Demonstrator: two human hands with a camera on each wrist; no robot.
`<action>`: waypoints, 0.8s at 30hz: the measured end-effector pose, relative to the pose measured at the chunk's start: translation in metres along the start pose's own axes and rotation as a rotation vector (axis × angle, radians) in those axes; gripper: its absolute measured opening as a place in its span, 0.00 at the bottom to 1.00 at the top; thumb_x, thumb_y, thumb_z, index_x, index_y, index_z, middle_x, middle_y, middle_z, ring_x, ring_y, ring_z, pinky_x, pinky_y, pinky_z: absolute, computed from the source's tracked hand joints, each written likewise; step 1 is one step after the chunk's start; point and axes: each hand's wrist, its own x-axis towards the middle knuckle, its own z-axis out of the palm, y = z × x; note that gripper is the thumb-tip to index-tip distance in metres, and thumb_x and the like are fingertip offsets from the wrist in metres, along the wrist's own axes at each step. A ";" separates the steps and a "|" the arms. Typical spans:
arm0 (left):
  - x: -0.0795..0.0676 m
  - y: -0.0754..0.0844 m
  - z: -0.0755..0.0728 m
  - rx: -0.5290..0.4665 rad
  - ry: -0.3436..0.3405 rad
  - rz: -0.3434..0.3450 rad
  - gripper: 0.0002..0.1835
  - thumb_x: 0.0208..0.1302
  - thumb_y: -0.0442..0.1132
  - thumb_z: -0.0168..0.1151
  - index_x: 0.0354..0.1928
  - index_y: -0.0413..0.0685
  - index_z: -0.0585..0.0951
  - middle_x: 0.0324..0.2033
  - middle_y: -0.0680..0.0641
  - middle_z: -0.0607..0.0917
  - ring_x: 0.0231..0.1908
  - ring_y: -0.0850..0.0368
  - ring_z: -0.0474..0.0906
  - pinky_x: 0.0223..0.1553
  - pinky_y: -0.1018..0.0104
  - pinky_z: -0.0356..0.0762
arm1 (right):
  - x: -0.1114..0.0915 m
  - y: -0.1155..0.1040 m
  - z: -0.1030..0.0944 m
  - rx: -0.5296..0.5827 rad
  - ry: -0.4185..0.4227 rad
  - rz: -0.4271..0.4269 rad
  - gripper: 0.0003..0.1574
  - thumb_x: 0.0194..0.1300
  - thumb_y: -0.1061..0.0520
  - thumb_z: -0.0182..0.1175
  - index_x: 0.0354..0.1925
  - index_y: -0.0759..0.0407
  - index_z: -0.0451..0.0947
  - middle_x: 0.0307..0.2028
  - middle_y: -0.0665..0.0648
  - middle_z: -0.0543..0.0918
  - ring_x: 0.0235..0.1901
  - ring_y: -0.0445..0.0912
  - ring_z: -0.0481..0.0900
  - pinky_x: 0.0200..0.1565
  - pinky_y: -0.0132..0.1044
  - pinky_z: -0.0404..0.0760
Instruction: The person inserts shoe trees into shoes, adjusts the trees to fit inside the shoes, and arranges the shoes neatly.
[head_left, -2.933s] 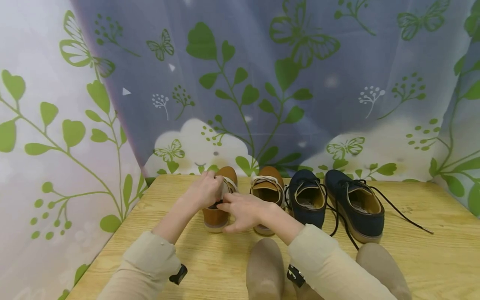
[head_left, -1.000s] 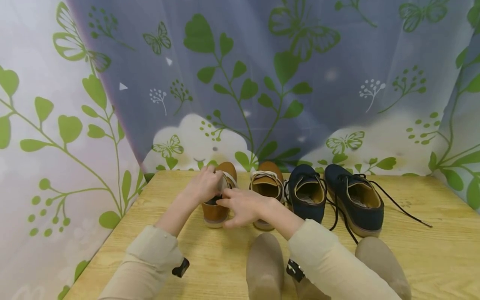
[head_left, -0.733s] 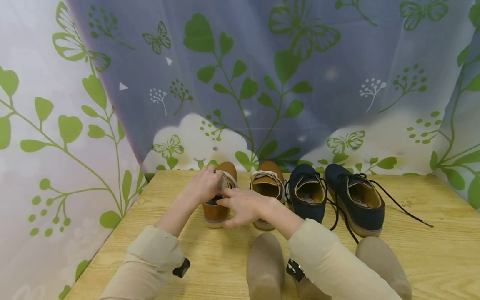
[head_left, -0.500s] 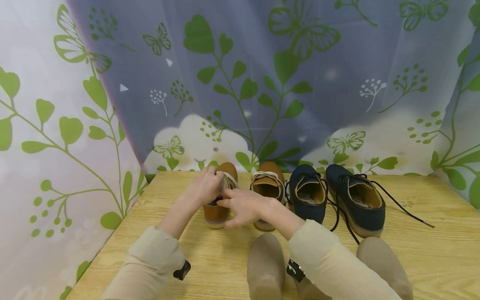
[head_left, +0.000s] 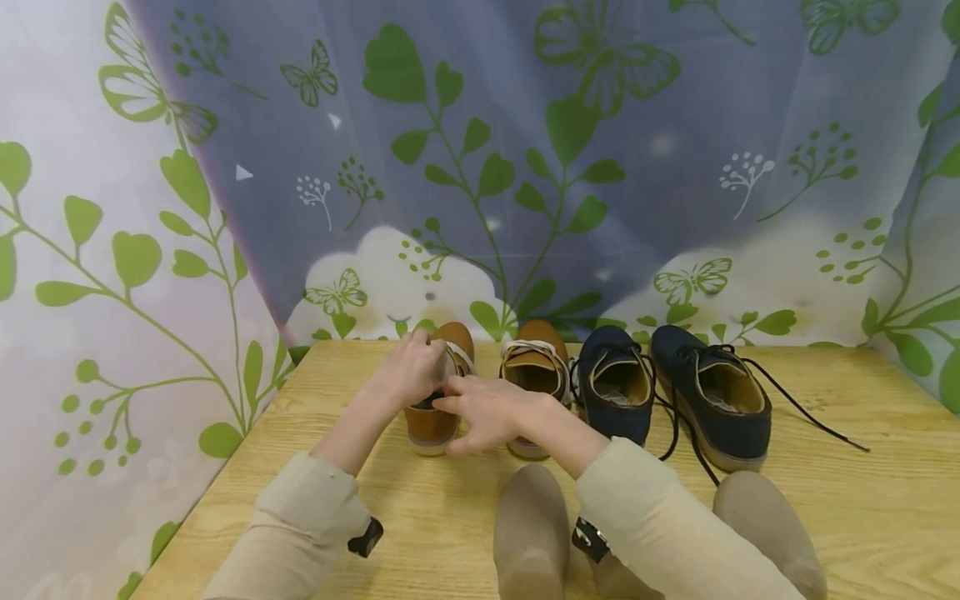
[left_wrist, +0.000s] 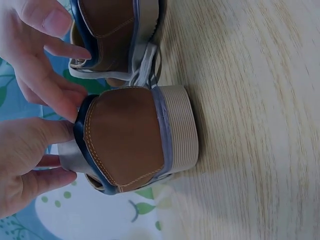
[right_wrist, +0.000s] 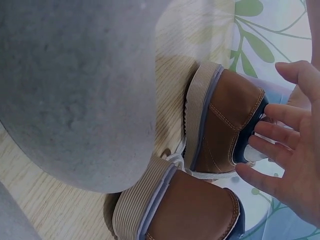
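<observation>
Two brown lace-up shoes stand side by side, heels toward me: the left brown shoe [head_left: 431, 429] and the right brown shoe [head_left: 540, 335]. Above the left one, my left hand [head_left: 411, 367] pinches a light grey piece [left_wrist: 72, 157] at its opening between thumb and fingers. Whether that piece is the tongue or something separate, I cannot tell. My right hand [head_left: 491, 412] reaches across from the right, its loosely extended fingers [right_wrist: 280, 132] at the same shoe's dark collar. Much of this shoe's opening is hidden by both hands.
To the right stand two navy shoes, one [head_left: 626, 423] beside the brown pair and another [head_left: 738, 437] with laces trailing right. Two taupe rounded shapes [head_left: 531, 525] [head_left: 765, 525] rise at the front of the wood-grain surface [head_left: 420, 517]. A leaf-printed curtain [head_left: 465, 167] hangs behind.
The head view has tilted slightly, so everything sits a little higher than in the oldest frame. Both hands stay at the left brown shoe with almost no movement.
</observation>
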 end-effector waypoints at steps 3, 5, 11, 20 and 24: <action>-0.001 0.000 0.000 -0.014 -0.002 -0.002 0.23 0.51 0.39 0.71 0.47 0.37 0.77 0.42 0.36 0.74 0.41 0.41 0.72 0.40 0.53 0.76 | 0.000 0.000 0.000 0.009 -0.002 0.004 0.41 0.61 0.38 0.56 0.67 0.54 0.63 0.57 0.53 0.65 0.51 0.45 0.68 0.49 0.35 0.70; -0.002 -0.001 -0.001 -0.030 -0.009 0.008 0.23 0.51 0.39 0.70 0.48 0.37 0.77 0.42 0.35 0.74 0.42 0.40 0.72 0.40 0.52 0.76 | -0.001 -0.001 0.001 0.009 -0.002 0.005 0.41 0.61 0.38 0.56 0.67 0.53 0.63 0.57 0.53 0.65 0.52 0.45 0.67 0.50 0.36 0.70; -0.002 -0.006 -0.006 -0.056 -0.066 0.067 0.23 0.52 0.32 0.68 0.51 0.35 0.76 0.44 0.34 0.73 0.44 0.40 0.72 0.44 0.53 0.74 | -0.001 -0.002 0.001 0.002 0.002 -0.009 0.40 0.61 0.38 0.56 0.66 0.53 0.64 0.50 0.52 0.67 0.42 0.43 0.68 0.42 0.34 0.71; 0.001 -0.006 -0.011 -0.016 -0.093 0.076 0.20 0.52 0.28 0.66 0.49 0.36 0.76 0.45 0.34 0.73 0.43 0.42 0.73 0.44 0.55 0.75 | 0.001 0.000 0.001 -0.026 -0.001 -0.003 0.40 0.61 0.37 0.56 0.66 0.52 0.63 0.52 0.53 0.67 0.43 0.43 0.68 0.44 0.34 0.71; 0.002 -0.005 -0.010 0.002 -0.098 0.069 0.20 0.52 0.28 0.65 0.49 0.36 0.76 0.45 0.35 0.73 0.43 0.43 0.74 0.44 0.55 0.75 | 0.001 0.000 0.001 -0.021 -0.004 0.003 0.40 0.60 0.37 0.56 0.66 0.52 0.63 0.53 0.53 0.67 0.45 0.44 0.69 0.45 0.34 0.71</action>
